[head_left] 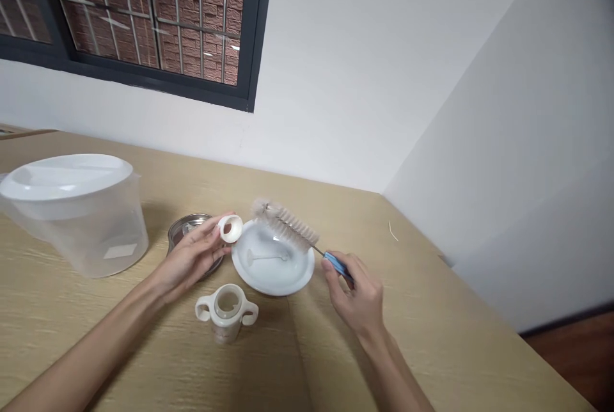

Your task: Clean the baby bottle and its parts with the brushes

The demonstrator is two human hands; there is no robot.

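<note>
My left hand [194,257] holds a small white ring-shaped cap [231,229] by its edge, its opening facing me. My right hand [357,290] grips the blue handle of a bottle brush [290,225], whose pale bristles slant up and left over a white bowl [273,284]. A small clear piece with a thin stem [266,257] lies in the bowl. Nearer to me a bottle with two white handles [227,315] stands upright, its mouth uncovered. Behind my left hand sits a round metal dish [175,233], partly hidden, with a clear item in it.
A large translucent plastic container with a white lid [96,226] stands on the wooden table [432,335] at the left. A thin pale strip [393,231] lies at the right. Behind the table are a white wall and a barred window [158,15].
</note>
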